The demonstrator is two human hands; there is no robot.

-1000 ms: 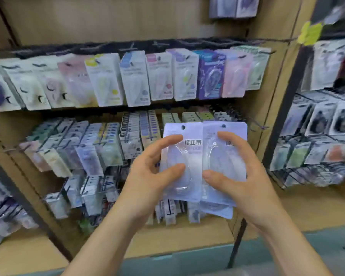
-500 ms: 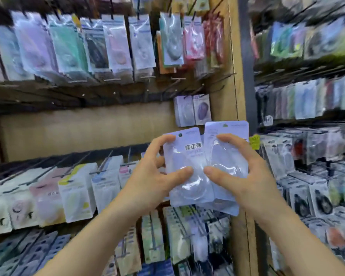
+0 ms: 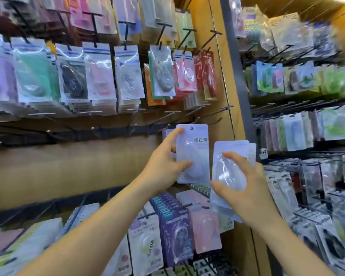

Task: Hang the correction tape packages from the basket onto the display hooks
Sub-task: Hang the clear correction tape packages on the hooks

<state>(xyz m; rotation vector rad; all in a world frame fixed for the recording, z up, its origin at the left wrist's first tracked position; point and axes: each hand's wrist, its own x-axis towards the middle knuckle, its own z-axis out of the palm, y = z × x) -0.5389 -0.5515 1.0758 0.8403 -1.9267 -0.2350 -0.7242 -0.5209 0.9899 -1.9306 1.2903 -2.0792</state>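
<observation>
The left hand (image 3: 163,168) pinches a single pale lilac correction tape package with a clear plastic blister (image 3: 195,152). Its thumb lies on the lower front of the blister and its forefinger runs up the left edge. This package stands upright in front of the wooden back panel (image 3: 68,166), its top edge just under a row of bare black wire display hooks (image 3: 209,114). Whether its hang hole touches a hook cannot be told. Just to its right and a little lower, the right hand (image 3: 247,192) grips a small stack of matching lilac blister packages (image 3: 233,152), thumb at the lower left and forefinger curled over the front blister. The two held lots sit close together, with only a narrow gap between them. Above the bare hooks hangs a crowded row of clear-fronted stationery packs in green, black, pink and red (image 3: 100,76). Below the hands, purple and pink carded packs (image 3: 175,236) fill the lower hooks. A yellow wooden upright (image 3: 221,86) separates this bay from the neighbouring rack of blurred hanging packs (image 3: 299,126) on the right.
</observation>
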